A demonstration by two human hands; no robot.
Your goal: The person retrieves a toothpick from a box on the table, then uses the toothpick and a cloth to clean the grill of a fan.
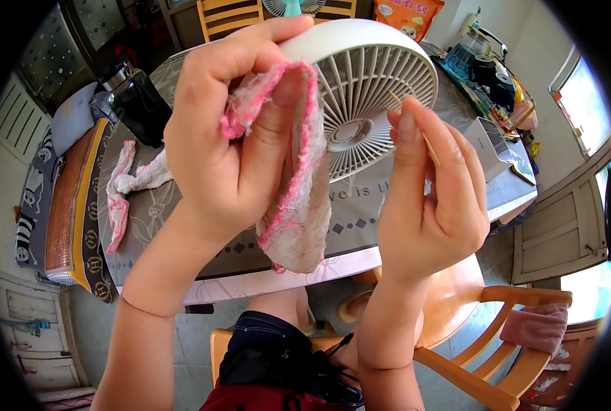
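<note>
My left hand (213,130) is raised, closed on a thin, worn white cloth (298,236) with pink stitched edging. The cloth drapes over the thumb and hangs below it. Behind these fingers is a white round fan (353,130) with a slatted grille; the forefinger lies by its rim, and I cannot tell if it touches. To the right of the grille, my right hand (435,198) pinches a toothpick (429,147) between thumb and fingers, its tip pointing up toward the slats. A knotted strip of similar cloth (124,181) lies on the table at left.
The table (250,257) has a grey patterned cover. A black kettle (137,99) stands at back left, a white box (487,147) at the right. A wooden chair (490,363) with a pink towel (535,327) is at lower right; a bench bed (65,198) is at left.
</note>
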